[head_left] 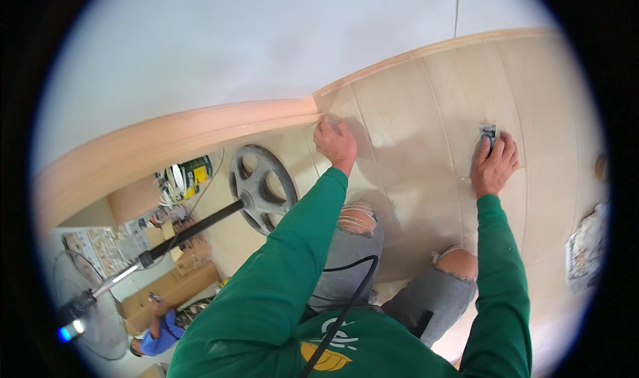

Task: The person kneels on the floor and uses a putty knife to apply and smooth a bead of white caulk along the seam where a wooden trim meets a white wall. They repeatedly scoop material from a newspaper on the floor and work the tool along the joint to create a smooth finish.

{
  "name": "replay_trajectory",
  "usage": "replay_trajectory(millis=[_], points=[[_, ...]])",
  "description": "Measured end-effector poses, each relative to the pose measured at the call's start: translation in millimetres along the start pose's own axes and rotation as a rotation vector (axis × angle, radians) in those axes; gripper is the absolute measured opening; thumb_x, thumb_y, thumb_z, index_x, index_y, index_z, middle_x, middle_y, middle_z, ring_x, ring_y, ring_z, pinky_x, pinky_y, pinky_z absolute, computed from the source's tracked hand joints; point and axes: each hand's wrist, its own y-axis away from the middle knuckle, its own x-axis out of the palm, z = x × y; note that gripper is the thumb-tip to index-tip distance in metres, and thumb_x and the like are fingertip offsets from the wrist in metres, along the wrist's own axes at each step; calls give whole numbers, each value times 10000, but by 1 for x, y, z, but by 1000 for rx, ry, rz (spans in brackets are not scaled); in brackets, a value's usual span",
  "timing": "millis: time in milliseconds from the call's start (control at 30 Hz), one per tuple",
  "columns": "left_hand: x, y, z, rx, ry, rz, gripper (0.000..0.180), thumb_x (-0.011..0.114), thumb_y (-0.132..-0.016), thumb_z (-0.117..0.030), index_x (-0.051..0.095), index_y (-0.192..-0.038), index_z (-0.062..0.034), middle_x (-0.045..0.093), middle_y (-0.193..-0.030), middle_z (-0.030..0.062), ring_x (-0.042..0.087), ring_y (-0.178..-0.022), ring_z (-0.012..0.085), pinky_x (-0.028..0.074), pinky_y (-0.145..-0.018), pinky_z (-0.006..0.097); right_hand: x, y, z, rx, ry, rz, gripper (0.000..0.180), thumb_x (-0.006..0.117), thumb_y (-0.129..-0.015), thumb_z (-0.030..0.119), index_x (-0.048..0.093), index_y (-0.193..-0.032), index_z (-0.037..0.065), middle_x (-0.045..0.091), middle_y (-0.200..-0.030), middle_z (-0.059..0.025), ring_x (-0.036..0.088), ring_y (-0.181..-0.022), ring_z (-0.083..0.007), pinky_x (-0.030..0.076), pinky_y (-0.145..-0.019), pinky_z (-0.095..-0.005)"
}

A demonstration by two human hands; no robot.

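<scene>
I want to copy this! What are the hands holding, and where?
The right hand presses a small folded grey pad onto the pale wooden panel, fingers over its lower end. The left hand holds nothing; it rests flat.

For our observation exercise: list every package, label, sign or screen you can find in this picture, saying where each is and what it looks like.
Cardboard boxes: lower left, brown, rectangular, stacked.
Can: left, below the wooden rail, round, with a green and yellow label.
Printed sheets: left, above the fan, pale with small coloured pictures.
Newspaper: right edge, crumpled, grey-white.
No screens.
</scene>
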Motion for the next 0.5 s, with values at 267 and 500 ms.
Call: replay_trajectory(millis=[267, 500], points=[[-1, 29, 31, -49, -113, -143, 689, 566, -975, -403, 407, -1539, -41, 345, -1590, 288, 292, -1470, 519, 235, -1166, 677, -5, 3, 5, 15, 25, 43, 326, 581, -1038, 313, 634, -1204, 38, 570, -1432, -133, 459, -1370, -383, 339, -1113, -551], [-4, 16, 24, 99, -91, 1, 814, 550, -963, -422, 298, -1575, 52, 236, -1661, 331, 168, -1518, 604, 115, -1213, 713, 1, -1, 22, 43, -13, 35, 303, 581, -1062, 307, 643, -1166, 30, 653, -1198, -116, 585, -1108, -288, 450, -940, -464]])
